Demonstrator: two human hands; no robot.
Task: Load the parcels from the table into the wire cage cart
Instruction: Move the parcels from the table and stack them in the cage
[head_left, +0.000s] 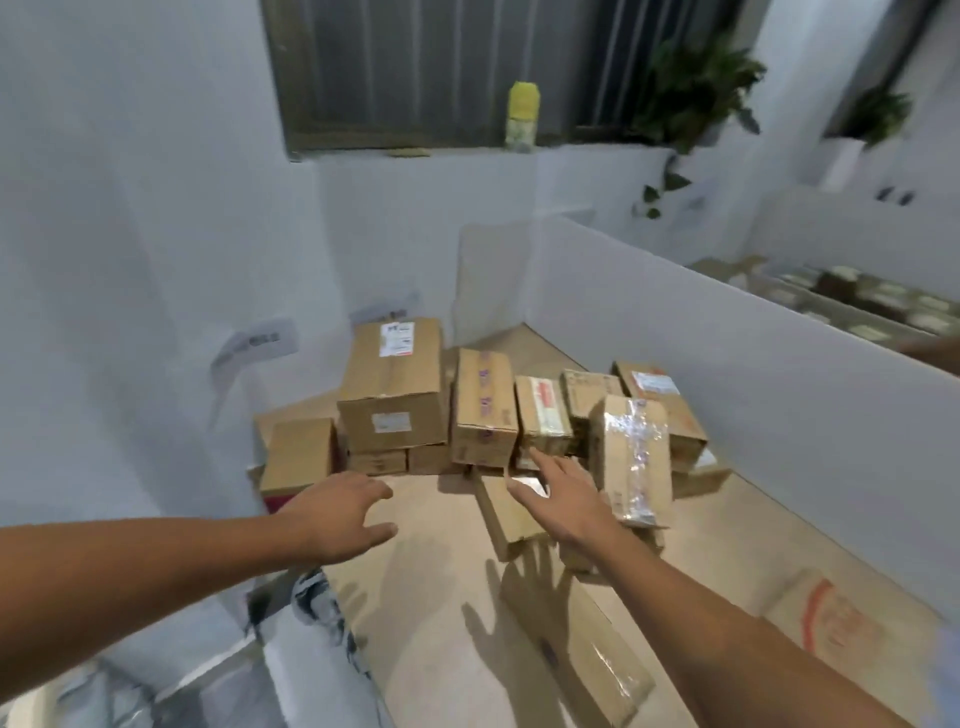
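Both hands are out over the table (441, 519), holding nothing right now. My right hand (563, 501) has its fingers spread flat, tips just short of the small taped parcel (543, 415) dead ahead, whose long side runs away from me. My left hand (343, 514) is loosely curled, off left near the end box (298, 454). So right's closer, I reckon. The cart isn't in view.

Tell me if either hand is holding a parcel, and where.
Nothing is held: left hand and right hand both reach open-fingered toward the parcels on the table.
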